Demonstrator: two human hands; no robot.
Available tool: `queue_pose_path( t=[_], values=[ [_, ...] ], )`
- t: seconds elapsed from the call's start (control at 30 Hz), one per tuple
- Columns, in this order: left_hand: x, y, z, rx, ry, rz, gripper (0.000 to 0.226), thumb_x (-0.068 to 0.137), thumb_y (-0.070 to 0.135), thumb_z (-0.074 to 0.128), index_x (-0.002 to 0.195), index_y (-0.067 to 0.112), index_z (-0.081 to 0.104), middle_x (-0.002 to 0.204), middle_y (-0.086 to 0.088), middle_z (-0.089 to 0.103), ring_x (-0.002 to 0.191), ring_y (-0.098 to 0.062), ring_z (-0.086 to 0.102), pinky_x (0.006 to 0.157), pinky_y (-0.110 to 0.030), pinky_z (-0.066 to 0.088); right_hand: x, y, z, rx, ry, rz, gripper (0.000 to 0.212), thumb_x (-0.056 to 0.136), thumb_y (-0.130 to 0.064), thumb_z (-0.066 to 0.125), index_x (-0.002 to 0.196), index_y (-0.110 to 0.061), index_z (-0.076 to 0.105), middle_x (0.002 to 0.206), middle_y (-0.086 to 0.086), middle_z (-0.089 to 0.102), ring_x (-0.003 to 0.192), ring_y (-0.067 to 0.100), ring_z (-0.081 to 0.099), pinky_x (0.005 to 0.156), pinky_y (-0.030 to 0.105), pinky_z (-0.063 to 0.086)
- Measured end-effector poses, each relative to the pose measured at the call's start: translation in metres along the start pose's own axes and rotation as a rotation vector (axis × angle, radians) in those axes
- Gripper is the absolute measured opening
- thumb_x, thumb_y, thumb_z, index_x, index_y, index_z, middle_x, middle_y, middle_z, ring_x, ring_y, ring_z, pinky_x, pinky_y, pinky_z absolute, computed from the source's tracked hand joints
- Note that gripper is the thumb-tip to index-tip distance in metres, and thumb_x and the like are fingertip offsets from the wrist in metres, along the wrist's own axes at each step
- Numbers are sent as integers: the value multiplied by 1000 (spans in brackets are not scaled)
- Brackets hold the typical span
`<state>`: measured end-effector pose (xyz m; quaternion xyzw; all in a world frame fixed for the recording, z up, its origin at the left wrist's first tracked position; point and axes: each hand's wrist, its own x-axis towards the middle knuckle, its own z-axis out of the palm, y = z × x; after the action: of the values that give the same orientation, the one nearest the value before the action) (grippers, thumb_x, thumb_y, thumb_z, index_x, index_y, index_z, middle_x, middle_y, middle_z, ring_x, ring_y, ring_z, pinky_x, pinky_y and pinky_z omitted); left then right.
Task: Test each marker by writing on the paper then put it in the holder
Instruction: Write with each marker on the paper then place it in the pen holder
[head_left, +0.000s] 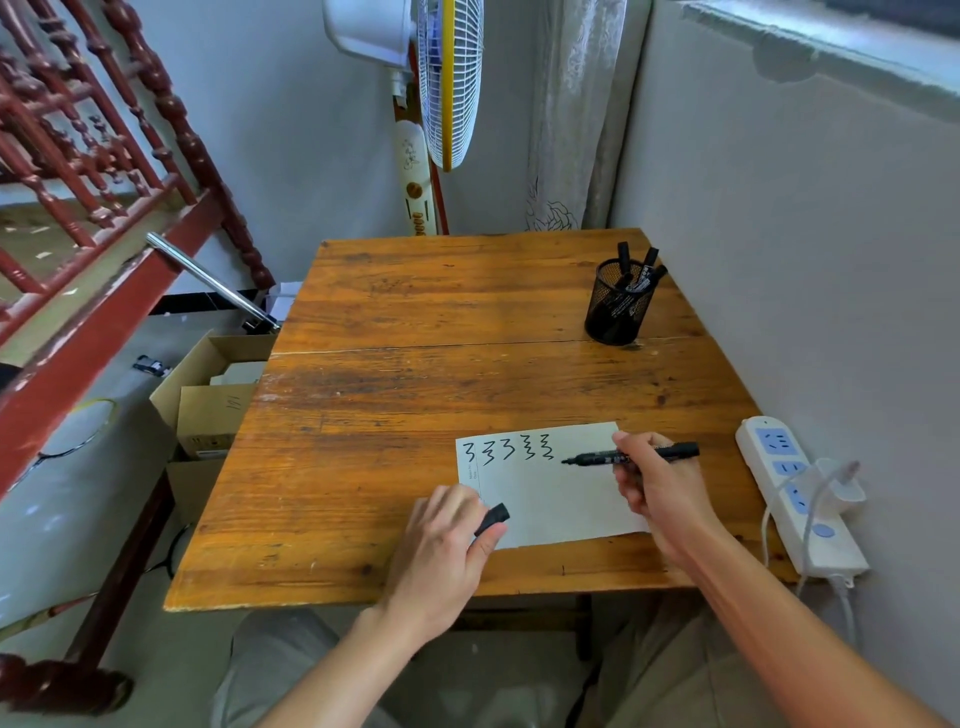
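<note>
A white paper (556, 499) lies near the front of the wooden table (415, 322), with several black squiggles along its top edge. My right hand (660, 483) holds an uncapped black marker (597, 459), tip pointing left at the paper just right of the last squiggle. My left hand (447, 540) rests on the paper's left corner and pinches the black cap (493, 518). A black mesh holder (618, 304) stands at the table's back right with several black markers sticking out.
A white power strip (795, 493) with a plugged-in charger lies along the table's right edge by the wall. A standing fan (441, 83) is behind the table. Cardboard boxes (213, 395) sit on the floor to the left, beside a red wooden frame.
</note>
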<state>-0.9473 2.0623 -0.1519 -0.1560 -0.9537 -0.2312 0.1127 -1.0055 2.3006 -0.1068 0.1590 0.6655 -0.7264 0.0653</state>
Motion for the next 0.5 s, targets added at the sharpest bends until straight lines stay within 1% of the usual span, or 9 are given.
queue_pose_path(
  t=[0.1, 0.17, 0.23, 0.33, 0.5],
  values=[
    [-4, -1, 13, 102, 53, -55, 41, 95, 48, 33, 98, 18, 62, 110, -1, 59, 102, -18, 50, 81, -31, 44, 12, 0, 8, -35, 75, -105, 18, 91, -27, 64, 92, -9, 66, 72, 7, 67, 58, 14, 57, 49, 22, 40],
    [-6, -1, 17, 153, 61, -66, 36, 95, 45, 38, 99, 19, 62, 113, -4, 59, 104, -23, 51, 81, -35, 47, 21, 2, 11, -106, 105, -202, 18, 90, -25, 66, 91, -7, 66, 74, 9, 68, 61, 15, 61, 50, 20, 43],
    [-6, 0, 17, 178, 54, -55, 30, 92, 41, 45, 99, 18, 62, 113, -6, 59, 106, -24, 52, 83, -38, 48, 29, 6, 13, -162, 124, -269, 19, 89, -21, 68, 88, -2, 64, 73, 12, 68, 59, 17, 62, 53, 23, 47],
    [-6, -1, 17, 195, 46, -43, 27, 90, 38, 47, 99, 18, 63, 114, -6, 59, 109, -23, 50, 86, -40, 48, 38, 13, 16, -198, 158, -298, 23, 88, -20, 68, 82, 0, 60, 69, 13, 68, 53, 19, 62, 54, 28, 51],
    [-7, -3, 20, 206, 49, -53, 30, 89, 39, 47, 99, 18, 65, 113, -5, 60, 109, -22, 51, 86, -39, 47, 46, 24, 19, -184, 204, -331, 26, 89, -18, 68, 71, -5, 55, 61, 13, 65, 46, 21, 59, 47, 31, 48]
  ],
)
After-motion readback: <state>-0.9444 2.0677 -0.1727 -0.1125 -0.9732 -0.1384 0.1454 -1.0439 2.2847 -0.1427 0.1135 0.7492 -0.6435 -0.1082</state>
